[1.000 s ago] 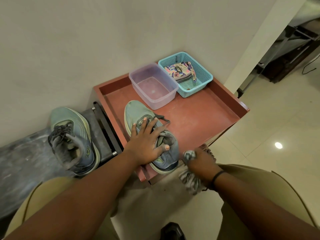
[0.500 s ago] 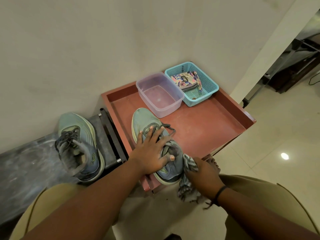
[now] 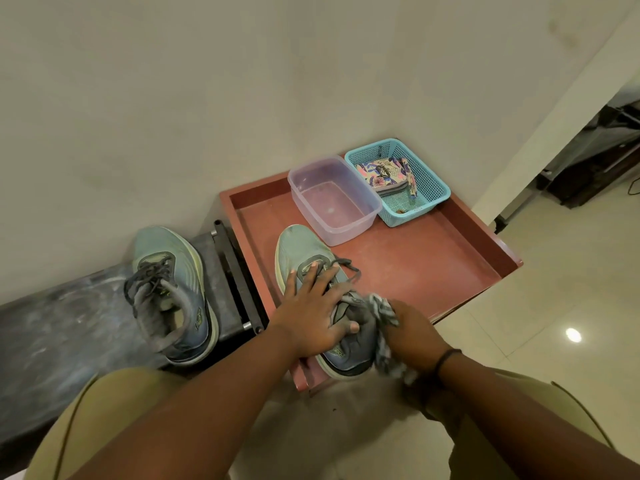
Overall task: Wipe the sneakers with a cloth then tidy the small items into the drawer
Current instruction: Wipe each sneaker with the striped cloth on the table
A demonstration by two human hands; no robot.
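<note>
Left hand (image 3: 311, 315) splayed over sneaker (image 3: 301, 247), right hand (image 3: 414, 332) clutching cloth (image 3: 381, 308).

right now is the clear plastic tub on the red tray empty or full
Empty. The clear plastic tub on the red tray stands upright without a lid, and its bare bottom shows through.

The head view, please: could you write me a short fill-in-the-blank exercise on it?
1. The left hand rests on the sneaker that lies in the red ____.
2. The right hand holds a checked ____ against that sneaker's heel.
3. The clear tub stands beside the ____ basket.
4. The other sneaker sits to the tray's ____.

Missing words: tray; cloth; teal; left
</note>
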